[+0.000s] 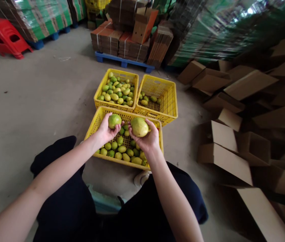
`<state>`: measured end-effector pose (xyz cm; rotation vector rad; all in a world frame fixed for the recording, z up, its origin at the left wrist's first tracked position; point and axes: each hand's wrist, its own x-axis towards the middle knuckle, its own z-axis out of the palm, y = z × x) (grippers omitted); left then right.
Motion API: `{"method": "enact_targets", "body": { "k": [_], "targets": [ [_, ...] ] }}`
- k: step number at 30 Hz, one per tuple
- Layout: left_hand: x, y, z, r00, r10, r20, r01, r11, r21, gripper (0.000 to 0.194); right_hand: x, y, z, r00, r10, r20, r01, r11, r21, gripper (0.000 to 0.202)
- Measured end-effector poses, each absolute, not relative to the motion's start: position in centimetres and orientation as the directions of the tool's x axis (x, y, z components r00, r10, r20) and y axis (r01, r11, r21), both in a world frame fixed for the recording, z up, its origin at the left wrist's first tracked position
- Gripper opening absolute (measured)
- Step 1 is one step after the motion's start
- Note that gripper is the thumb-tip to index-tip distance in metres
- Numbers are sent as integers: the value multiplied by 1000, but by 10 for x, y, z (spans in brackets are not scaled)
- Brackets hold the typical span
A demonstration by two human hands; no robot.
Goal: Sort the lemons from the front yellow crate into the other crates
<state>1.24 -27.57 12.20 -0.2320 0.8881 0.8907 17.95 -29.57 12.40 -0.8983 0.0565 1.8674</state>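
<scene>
My left hand (pixel 109 130) holds a green lemon (pixel 114 121), and my right hand (pixel 148 136) holds a larger yellow-green lemon (pixel 139 127). Both hands are above the near yellow crate (pixel 124 162), a short gap between them. Several green and yellowish lemons (pixel 122 149) lie in that crate, mostly along its near side; the hands hide part of its contents. Behind it on the left, a second yellow crate (pixel 98 104) holds many green and yellow lemons (pixel 117 90). The third yellow crate (pixel 169 97), back right, has several green lemons (pixel 153 99) at its left side.
Open cardboard boxes (pixel 233 161) are piled on the right. A blue pallet (pixel 124 61) with stacked flat cartons (pixel 107 37) stands behind the crates. At the far left is a red stool (pixel 6 37). Wrapped green stacks (pixel 48 16) stand at the back.
</scene>
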Motion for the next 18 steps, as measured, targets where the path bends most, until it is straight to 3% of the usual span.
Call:
{"method": "enact_targets", "body": {
  "k": [9,18],
  "targets": [
    [14,-276,123,321,578,-750,-726,659,197,37,177,-291,115,-198,656,-729,-785,-551,-283,15],
    [16,-276,123,309,583,-751,-693,679,242,32,185,-289,111,-291,618,-730,-771,-603,-204,26]
  ]
}}
